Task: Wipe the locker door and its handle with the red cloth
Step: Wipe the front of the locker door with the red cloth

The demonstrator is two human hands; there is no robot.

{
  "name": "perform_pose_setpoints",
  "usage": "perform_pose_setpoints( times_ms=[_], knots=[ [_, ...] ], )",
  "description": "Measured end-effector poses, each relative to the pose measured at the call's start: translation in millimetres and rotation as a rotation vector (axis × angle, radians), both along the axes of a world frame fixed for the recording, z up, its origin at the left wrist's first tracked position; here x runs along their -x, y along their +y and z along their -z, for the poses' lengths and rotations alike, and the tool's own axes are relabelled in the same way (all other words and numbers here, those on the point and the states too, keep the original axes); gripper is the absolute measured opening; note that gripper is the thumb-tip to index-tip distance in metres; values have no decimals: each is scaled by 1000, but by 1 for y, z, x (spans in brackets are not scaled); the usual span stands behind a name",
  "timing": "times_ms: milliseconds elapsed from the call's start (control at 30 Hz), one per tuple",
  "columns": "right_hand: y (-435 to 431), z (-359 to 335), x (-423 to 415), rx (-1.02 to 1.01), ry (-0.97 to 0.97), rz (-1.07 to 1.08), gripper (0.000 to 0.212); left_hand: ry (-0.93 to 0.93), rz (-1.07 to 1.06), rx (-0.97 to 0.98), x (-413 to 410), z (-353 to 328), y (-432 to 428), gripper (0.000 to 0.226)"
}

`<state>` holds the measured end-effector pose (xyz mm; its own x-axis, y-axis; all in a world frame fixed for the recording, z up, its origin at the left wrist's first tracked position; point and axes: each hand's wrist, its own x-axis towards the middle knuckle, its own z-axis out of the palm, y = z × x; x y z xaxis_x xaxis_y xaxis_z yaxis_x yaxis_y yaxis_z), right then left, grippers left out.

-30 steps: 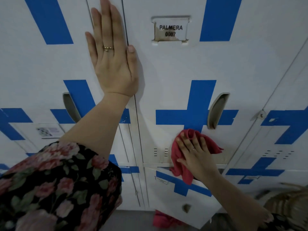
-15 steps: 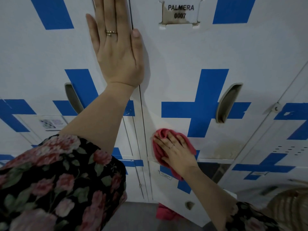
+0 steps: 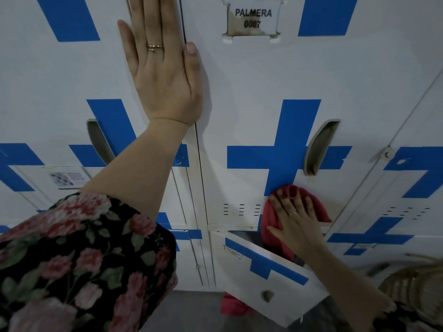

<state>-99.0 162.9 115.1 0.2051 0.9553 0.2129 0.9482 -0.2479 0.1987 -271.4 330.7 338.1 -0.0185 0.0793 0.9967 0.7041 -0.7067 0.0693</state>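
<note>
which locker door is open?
The lower door under the PALMERA 0007 door: it tilts outward, leaving a dark gap at its top. The other doors sit flush. The right hand presses the red cloth just above it.

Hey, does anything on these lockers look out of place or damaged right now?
Yes. The lower locker door below the right hand and red cloth hangs open and tilted. The name label reading PALMERA 0007 looks stained, and the blue tape beside the recessed handle has a ragged edge.
</note>
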Motion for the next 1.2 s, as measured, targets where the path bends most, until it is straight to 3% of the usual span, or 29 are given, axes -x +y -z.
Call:
perform_pose_setpoints(
  times_ms=[67, 167, 267, 400, 500, 600, 833, 933, 1067, 1133, 1200],
  knots=[
    [11, -12, 21, -25, 71, 0, 101, 2, 0, 2, 0, 0, -1, 53],
    [30, -13, 49, 43, 151, -173, 82, 10, 1, 9, 1, -1, -2, 54],
    [40, -17, 61, 43, 207, -289, 80, -1, 5, -3, 1, 0, 0, 52],
    [31, -14, 35, 111, 169, -287, 79, -11, 1, -11, 1, 2, 2, 51],
    [11, -13, 6, 109, 9, -217, 100, -9, 0, -23, 1, 2, 3, 51],
    [-2, -5, -13, 72, -89, -145, 99, -9, 0, -27, 1, 2, 2, 50],
    [18, -4, 27, 75, 20, -124, 105, -7, 3, -23, 1, 1, 1, 50],
    [32, -2, 35, 140, 56, -201, 84, 3, -4, -15, 1, 1, 0, 50],
    [20, -9, 21, 85, -37, -223, 100, 6, 2, 0, 2, 0, 0, 52],
    [8, -6, 2, 86, -46, -177, 87, 6, 12, 7, 2, -1, -1, 52],
    [-13, -5, -23, 124, -29, -87, 59, 7, 21, 9, 2, -2, -2, 53]
  ],
)
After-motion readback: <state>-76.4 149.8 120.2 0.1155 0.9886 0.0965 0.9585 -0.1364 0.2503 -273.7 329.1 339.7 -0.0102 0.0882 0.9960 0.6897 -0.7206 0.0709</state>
